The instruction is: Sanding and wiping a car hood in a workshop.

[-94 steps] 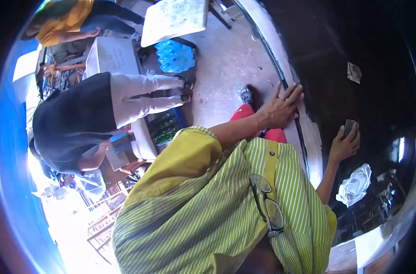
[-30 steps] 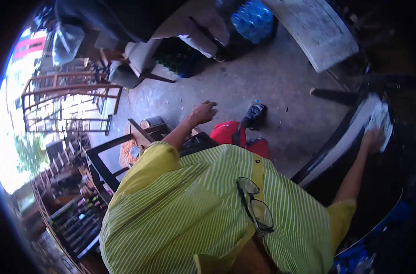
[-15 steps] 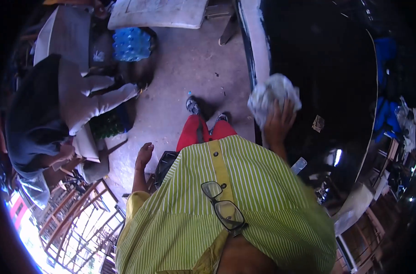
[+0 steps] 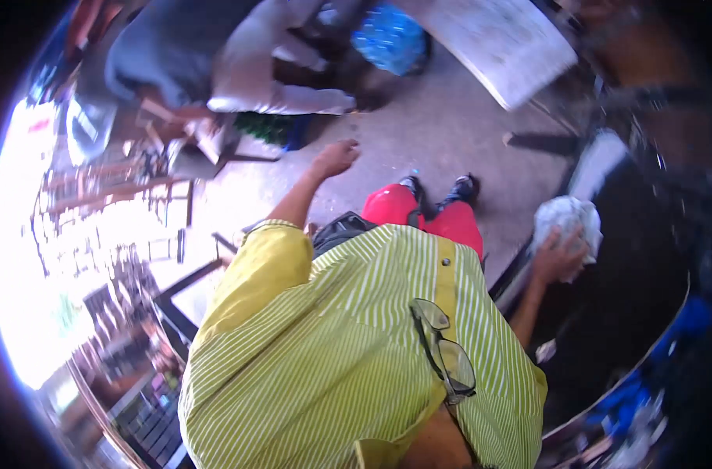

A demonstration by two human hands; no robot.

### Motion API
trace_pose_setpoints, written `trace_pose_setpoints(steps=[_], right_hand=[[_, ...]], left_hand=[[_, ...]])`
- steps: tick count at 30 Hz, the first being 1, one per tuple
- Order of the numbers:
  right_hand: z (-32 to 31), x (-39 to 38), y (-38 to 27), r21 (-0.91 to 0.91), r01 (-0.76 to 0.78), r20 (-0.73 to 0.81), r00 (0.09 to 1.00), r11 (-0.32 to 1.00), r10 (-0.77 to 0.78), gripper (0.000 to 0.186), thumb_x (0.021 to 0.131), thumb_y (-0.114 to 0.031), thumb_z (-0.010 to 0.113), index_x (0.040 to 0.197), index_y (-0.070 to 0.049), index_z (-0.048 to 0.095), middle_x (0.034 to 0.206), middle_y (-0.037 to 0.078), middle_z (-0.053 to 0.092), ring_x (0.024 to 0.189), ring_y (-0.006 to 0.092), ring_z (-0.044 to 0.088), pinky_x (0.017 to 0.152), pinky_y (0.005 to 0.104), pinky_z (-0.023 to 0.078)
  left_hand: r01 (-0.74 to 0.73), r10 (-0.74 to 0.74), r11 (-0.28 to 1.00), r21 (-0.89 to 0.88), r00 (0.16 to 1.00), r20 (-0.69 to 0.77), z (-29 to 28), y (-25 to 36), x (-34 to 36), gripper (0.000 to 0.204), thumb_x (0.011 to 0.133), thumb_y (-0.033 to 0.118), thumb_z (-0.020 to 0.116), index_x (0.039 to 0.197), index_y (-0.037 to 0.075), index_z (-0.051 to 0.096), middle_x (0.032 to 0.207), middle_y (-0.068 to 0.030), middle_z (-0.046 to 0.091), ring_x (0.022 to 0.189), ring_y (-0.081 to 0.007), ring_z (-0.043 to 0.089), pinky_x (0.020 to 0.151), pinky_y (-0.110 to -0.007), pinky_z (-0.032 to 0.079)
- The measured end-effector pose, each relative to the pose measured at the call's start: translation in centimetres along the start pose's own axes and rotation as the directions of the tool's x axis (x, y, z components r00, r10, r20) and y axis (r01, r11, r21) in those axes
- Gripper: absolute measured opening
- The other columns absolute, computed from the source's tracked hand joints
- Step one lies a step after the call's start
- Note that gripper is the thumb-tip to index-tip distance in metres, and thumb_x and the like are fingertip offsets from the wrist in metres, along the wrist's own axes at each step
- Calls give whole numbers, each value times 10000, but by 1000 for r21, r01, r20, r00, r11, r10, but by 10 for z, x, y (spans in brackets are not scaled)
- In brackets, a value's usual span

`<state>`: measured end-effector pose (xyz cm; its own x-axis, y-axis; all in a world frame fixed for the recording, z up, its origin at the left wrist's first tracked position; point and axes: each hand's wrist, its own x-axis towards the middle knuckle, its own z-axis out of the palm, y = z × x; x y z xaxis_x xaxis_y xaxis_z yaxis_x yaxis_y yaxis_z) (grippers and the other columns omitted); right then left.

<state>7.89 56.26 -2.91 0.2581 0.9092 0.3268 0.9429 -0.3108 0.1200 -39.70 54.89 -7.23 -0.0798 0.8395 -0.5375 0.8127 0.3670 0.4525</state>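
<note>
At the right, my right hand (image 4: pixel 559 256) is spread over a bunched white cloth (image 4: pixel 576 217), gripping it against a dark, glossy flat surface (image 4: pixel 618 313). A whitish strip (image 4: pixel 598 168) runs along this surface's near side, close to the cloth. Out to my left, my left hand (image 4: pixel 337 159) hangs in the air above the floor, its fingers loosely curled with nothing visible in them. Some motion blur softens its outline.
A person in a dark top and pale trousers (image 4: pixel 254 59) bends over at the upper left. Blue-capped bottles (image 4: pixel 389 37) are bundled on the floor beyond. A pale board (image 4: pixel 504 47) stands at the top. Wooden frames (image 4: pixel 121 187) crowd the bright left side.
The view has swung left, shifting the scene rightward. My left hand has lifted and reached outward. My right hand stays on the cloth over the dark surface.
</note>
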Motion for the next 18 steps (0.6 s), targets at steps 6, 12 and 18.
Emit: trace_pose_setpoints(steps=[6, 12, 18], right_hand=[[42, 139, 6, 123, 339, -106, 939, 933, -327, 503, 817, -462, 422, 1242, -194, 390, 1270, 131, 353, 1171, 312, 334, 918, 508, 274], [83, 250, 16, 234, 444, -65, 895, 865, -442, 517, 828, -472, 397, 1177, -93, 444, 1167, 158, 468, 1091, 322, 426, 891, 444, 326], [122, 323, 26, 362, -121, 263, 964, 924, 23, 680, 791, -578, 353, 1095, 18, 475, 1042, 237, 527, 995, 408, 474, 836, 438, 369]], left_hand=[[224, -229, 966, -129, 973, -26, 25, -26, -38, 391, 792, 294, 441, 1066, 29, 530, 976, -232, 557, 937, -368, 522, 836, -396, 400], [438, -439, 879, -190, 898, 35, 57, -31, -104, 389, 788, 302, 449, 1039, 21, 546, 969, -236, 557, 938, -359, 527, 824, -395, 406], [499, -498, 818, -286, 863, 83, 57, 5, -120, 398, 797, 301, 449, 1072, 22, 522, 895, -239, 576, 888, -348, 553, 798, -376, 417]])
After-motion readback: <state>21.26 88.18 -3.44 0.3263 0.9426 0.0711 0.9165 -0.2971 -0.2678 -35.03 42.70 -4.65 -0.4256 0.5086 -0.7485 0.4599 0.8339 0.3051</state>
